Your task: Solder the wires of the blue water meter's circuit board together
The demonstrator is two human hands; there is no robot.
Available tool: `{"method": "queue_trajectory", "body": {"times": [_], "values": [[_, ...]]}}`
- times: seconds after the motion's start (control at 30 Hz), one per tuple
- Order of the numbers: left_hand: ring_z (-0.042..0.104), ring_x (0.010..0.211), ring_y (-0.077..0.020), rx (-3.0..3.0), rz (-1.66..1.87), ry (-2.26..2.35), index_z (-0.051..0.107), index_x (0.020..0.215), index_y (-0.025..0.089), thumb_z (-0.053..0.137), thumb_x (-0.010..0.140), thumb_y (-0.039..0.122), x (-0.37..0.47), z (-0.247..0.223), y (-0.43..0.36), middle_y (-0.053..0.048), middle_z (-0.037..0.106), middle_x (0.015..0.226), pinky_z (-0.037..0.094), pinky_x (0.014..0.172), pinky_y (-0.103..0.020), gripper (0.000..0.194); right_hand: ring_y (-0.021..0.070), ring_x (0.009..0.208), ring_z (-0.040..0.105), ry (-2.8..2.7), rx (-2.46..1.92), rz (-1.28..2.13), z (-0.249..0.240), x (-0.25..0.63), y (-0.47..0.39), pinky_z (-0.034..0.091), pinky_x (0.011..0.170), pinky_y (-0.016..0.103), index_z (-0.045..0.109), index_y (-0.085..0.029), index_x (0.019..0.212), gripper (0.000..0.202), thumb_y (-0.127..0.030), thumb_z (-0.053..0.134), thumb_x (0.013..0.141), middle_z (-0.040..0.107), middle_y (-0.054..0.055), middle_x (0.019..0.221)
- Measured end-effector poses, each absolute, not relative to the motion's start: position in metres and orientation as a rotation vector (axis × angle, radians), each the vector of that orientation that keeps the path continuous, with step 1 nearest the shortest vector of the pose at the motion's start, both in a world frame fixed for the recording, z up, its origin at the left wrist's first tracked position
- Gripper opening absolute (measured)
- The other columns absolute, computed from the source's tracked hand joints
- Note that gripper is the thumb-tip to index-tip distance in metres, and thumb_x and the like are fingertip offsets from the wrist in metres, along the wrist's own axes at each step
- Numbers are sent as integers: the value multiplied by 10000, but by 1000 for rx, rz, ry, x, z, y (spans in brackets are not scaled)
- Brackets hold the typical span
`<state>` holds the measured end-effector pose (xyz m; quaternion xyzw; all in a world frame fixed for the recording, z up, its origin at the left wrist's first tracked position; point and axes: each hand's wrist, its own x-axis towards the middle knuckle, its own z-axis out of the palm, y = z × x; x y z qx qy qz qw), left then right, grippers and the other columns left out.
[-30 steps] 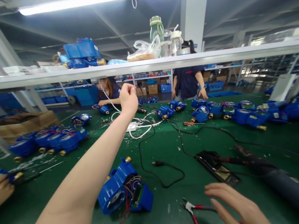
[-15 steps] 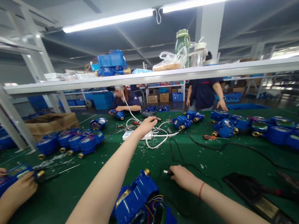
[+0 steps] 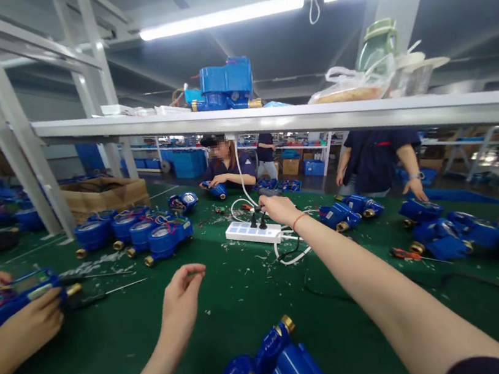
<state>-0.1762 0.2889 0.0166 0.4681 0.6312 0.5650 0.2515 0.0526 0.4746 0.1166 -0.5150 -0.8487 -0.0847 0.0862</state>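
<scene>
My right hand [image 3: 281, 210] reaches over a white power strip [image 3: 252, 232]. Its fingers are closed at a black plug [image 3: 262, 221], and the fingertips partly cover what they grip. Beside it, another black plug [image 3: 253, 218] stands in the same strip. White cords loop around the strip's right end. Loosely curled, my left hand [image 3: 183, 301] hovers over the green tabletop [image 3: 233, 304] with a gap between thumb and fingers and nothing in it. Below, at the near edge, lies a blue water meter [image 3: 275, 372] with a brass end, partly cut off by the frame.
Another person's hand [image 3: 31, 323] holds a blue meter at left, near a screwdriver [image 3: 113, 290]. Several blue meters [image 3: 159, 237] stand behind. A red-handled screwdriver [image 3: 407, 254] and more meters lie at right. A white shelf [image 3: 202, 116] crosses above; co-workers are beyond.
My left hand has drawn back from the power strip toward the near left. My right hand, which held a black cable with a metal-tipped connector, has moved up to the strip. The view has turned left.
</scene>
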Motion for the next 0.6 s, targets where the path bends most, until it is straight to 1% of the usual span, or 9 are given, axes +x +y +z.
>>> {"method": "queue_trajectory", "body": {"times": [0.1,0.27,0.4,0.6], "values": [[583,873,-155,1195,1515,1753,608,878,112,503,581,534,-184,-25,286,-77,617,933,448,739,-217,526,207,1052,587,-2613,-1670,-344,94,42,498,475,940,429,597,-100,1121,340,-385,539,945,603,111,1127],[567,830,-132,1134,1476,1755,621,791,133,524,566,541,-182,-70,290,-52,584,911,464,773,-227,476,204,1040,594,-2676,-1850,-496,58,43,533,486,925,414,600,-88,1110,346,-385,552,938,605,118,1124],[543,811,-118,1113,1431,1733,622,761,145,517,562,554,-177,-79,289,-45,551,927,464,753,-218,466,205,1042,590,-2725,-1888,-592,46,41,548,488,923,410,594,-84,1117,337,-365,560,935,598,120,1126],[531,842,-136,1133,1360,1684,601,677,145,475,569,576,-169,-78,281,-70,526,924,486,744,-218,462,211,1056,580,-2788,-1871,-699,35,24,556,486,925,415,588,-86,1129,332,-351,567,931,588,121,1139]]}}
